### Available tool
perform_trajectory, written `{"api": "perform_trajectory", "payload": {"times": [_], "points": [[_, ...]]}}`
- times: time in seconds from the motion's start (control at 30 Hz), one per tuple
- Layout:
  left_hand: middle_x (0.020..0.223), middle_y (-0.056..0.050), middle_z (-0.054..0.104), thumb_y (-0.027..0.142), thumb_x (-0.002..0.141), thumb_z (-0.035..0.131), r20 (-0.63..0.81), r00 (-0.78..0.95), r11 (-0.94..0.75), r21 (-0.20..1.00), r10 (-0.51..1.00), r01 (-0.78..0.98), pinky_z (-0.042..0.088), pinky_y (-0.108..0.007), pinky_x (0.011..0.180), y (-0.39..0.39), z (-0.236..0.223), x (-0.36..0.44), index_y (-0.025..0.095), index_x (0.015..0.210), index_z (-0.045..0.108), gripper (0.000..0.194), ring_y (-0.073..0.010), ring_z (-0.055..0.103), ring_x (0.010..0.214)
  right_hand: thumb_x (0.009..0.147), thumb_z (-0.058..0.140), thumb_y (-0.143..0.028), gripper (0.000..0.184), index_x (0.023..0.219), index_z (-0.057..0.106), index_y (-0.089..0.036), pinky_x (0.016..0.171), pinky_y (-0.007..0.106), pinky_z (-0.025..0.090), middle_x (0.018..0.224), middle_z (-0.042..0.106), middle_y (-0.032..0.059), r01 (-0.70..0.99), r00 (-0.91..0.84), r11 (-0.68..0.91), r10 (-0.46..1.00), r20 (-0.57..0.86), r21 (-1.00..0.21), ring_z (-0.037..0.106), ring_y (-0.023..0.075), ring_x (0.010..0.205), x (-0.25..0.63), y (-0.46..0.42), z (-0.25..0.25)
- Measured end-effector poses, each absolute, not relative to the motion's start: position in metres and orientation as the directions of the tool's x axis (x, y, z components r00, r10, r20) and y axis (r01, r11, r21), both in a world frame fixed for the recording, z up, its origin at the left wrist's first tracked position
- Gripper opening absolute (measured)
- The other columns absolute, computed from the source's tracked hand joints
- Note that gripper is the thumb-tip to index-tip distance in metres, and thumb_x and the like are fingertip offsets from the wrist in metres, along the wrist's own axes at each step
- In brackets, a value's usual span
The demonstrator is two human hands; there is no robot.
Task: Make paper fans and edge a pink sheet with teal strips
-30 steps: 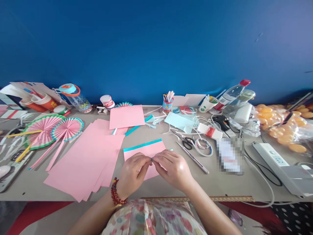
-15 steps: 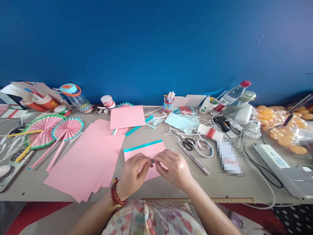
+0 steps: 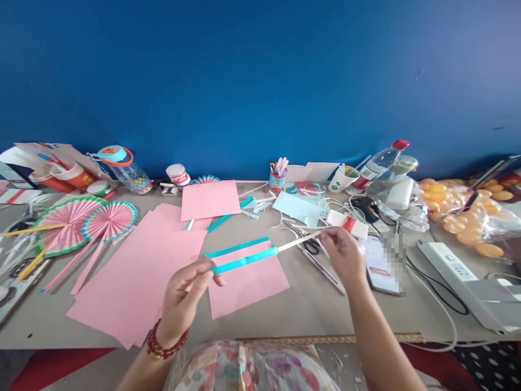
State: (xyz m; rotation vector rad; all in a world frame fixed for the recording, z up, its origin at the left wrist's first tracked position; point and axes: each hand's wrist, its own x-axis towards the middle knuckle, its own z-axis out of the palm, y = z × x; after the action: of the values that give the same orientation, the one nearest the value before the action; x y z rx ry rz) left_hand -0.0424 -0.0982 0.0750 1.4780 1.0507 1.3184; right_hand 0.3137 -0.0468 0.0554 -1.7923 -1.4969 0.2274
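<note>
My left hand (image 3: 194,285) pinches the left end of a turquoise paper strip (image 3: 246,260). From the strip's right end a narrow white strip (image 3: 299,240), looking like tape backing, runs up to my right hand (image 3: 344,252). That hand grips its far end between thumb and fingers. Both strips hang above a pink paper sheet (image 3: 250,288) lying on the table. Along the sheet's top edge is a turquoise band (image 3: 238,247).
Left lie a stack of pink paper (image 3: 138,271) and pleated paper fans (image 3: 109,221). Scissors (image 3: 312,247), a pen-like cutter (image 3: 323,271) and a phone (image 3: 382,266) lie right. Behind stand a pen holder (image 3: 278,176) and bottle (image 3: 378,165). A power strip (image 3: 456,271) is far right.
My hands were together over the pink sheet and have moved apart, left hand leftward, right hand up and right. The turquoise strip and white strip are now stretched between them.
</note>
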Motion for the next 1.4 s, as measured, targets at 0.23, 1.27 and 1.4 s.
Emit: {"api": "perform_trajectory", "payload": {"times": [0.23,1.27,1.4], "points": [[0.064,-0.001,0.064,0.027,0.09,0.058,0.466,-0.104,-0.477,0.845,0.879,-0.241,0.052,-0.034,0.066,-0.095,0.105,-0.088,0.024,0.094,0.074,0.017,-0.016,0.055,0.061,0.084,0.049,-0.035,0.027,0.091,0.07,-0.019,0.062,0.033,0.041,0.082,0.071,0.009,0.892,0.428,-0.315,0.819,0.381,-0.325,0.062,0.0244,0.074,0.388,-0.029,0.052],[0.076,-0.003,0.064,0.029,0.097,0.054,0.221,-0.033,-0.223,0.964,0.975,-0.144,0.05,-0.031,0.077,-0.096,0.101,-0.037,0.019,0.086,0.069,0.021,-0.0174,0.06,0.078,0.094,0.044,-0.013,0.015,0.103,0.052,-0.022,0.064,0.026,0.047,0.086,0.065,0.0025,0.254,-0.249,0.63,0.775,0.58,-0.734,0.059,0.0135,0.07,0.138,-0.069,0.096],[0.089,-0.004,0.064,0.022,0.095,0.056,0.39,-0.113,-0.367,0.913,0.914,0.179,0.05,-0.032,0.082,-0.098,0.095,-0.042,0.021,0.099,0.065,0.009,-0.0183,0.061,0.09,0.096,0.045,-0.015,0.012,0.095,0.054,-0.022,0.059,0.024,0.041,0.073,0.062,-0.001,0.325,-0.273,0.6,0.799,0.535,-0.731,0.054,0.0119,0.061,0.151,-0.068,0.098]]}}
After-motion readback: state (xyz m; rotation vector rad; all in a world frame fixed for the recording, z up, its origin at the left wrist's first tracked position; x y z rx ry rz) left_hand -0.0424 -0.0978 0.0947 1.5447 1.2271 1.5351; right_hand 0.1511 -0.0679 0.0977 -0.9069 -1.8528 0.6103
